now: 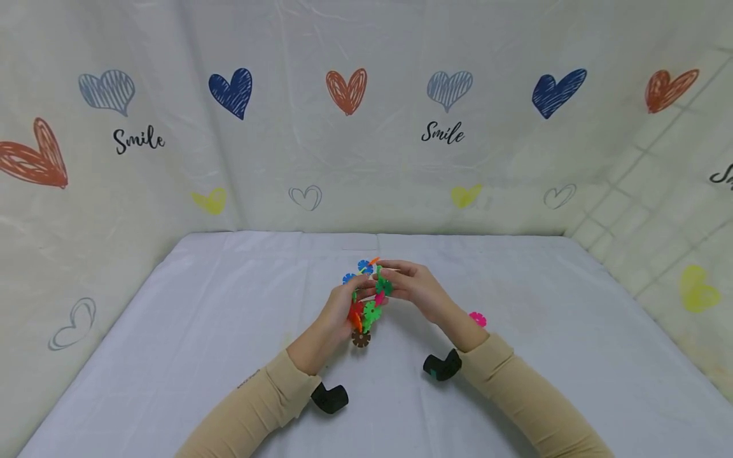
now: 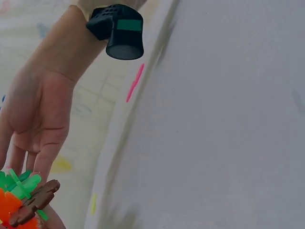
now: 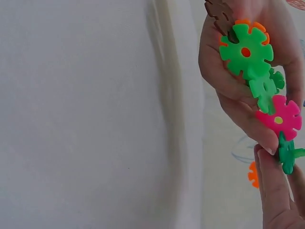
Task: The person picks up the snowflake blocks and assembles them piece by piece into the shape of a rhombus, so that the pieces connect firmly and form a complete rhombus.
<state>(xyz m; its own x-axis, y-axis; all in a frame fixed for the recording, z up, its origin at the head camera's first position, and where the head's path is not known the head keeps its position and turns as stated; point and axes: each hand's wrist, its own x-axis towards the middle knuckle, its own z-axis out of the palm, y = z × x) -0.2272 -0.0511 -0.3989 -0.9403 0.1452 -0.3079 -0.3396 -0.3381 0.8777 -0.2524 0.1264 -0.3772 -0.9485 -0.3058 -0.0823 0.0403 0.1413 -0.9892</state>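
Note:
A joined string of colourful notched plastic discs runs between the two hands over the table. My left hand (image 1: 336,310) holds the string, its fingers curled round the discs. A brown disc (image 1: 361,339) hangs lowest, below a bright green disc (image 1: 372,311). In the right wrist view a pink disc (image 3: 285,117) links the light green discs to a dark green disc (image 3: 286,155). My right hand (image 1: 422,291) pinches this dark green end with its fingertips. Blue discs (image 1: 364,266) and part of an orange one show beyond the fingers.
A loose pink disc (image 1: 478,319) lies on the white table cloth (image 1: 229,331), beside the right wrist. Black wrist-worn camera mounts (image 1: 330,398) stick out from both cuffs. Behind the table hangs a pale curtain (image 1: 378,159) printed with hearts and words.

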